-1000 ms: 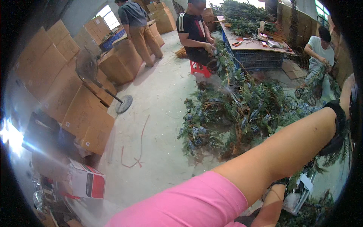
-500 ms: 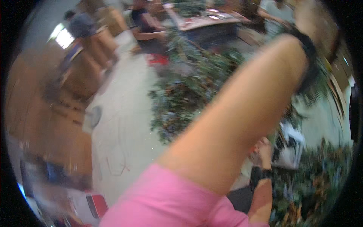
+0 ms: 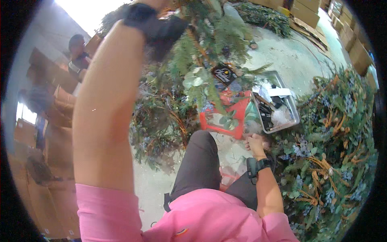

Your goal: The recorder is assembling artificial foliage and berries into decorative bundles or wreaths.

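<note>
My left arm is raised high, with a black wrist band (image 3: pixel 151 24) at the top of the view. My left hand (image 3: pixel 161 5) is mostly hidden at the upper edge, closed on a hanging bunch of green foliage (image 3: pixel 205 60) that carries a black tag (image 3: pixel 224 74). My right hand (image 3: pixel 255 142), with a black watch on the wrist, is low beside my knee with its fingers curled into a fist. It sits next to a heap of greenery with blue berries (image 3: pixel 326 153) and just below a red plastic stool (image 3: pixel 238 117). I cannot see anything in it.
A metal tray (image 3: pixel 296 113) with tools and white packets lies on the concrete floor beside the stool. More foliage is heaped at the left (image 3: pixel 161 117). Cardboard boxes stand at the left (image 3: pixel 56 141) and top right (image 3: pixel 354 48). Another person (image 3: pixel 78 54) is at the upper left.
The view has swung from the room down toward my lap. My left arm has swept from the right side across to the upper left, and the foliage bunch now hangs from it.
</note>
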### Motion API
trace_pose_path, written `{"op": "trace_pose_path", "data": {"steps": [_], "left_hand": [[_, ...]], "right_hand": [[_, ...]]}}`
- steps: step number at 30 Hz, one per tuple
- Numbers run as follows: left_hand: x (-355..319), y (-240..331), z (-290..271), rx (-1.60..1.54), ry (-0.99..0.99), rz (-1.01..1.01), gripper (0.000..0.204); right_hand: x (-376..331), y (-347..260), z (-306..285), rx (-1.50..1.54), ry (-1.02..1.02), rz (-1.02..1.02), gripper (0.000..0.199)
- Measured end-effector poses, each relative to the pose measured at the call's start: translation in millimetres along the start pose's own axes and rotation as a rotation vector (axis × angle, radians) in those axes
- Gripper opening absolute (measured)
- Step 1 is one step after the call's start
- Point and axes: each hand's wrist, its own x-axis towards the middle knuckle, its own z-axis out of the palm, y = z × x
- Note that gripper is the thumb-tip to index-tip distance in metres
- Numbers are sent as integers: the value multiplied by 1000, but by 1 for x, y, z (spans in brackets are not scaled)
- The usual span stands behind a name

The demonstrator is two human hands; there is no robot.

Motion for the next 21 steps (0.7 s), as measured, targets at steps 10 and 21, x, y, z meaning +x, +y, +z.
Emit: {"op": "trace_pose_path", "data": {"steps": [10,21], "left_hand": [[10,-48,-68,-139,-556,-380,33],[9,-51,-64,-84,-376,-539,39]], "right_hand": [[-2,73,-36,109,32,-24,12],[6,93,-42,-256,56,-280,15]]}}
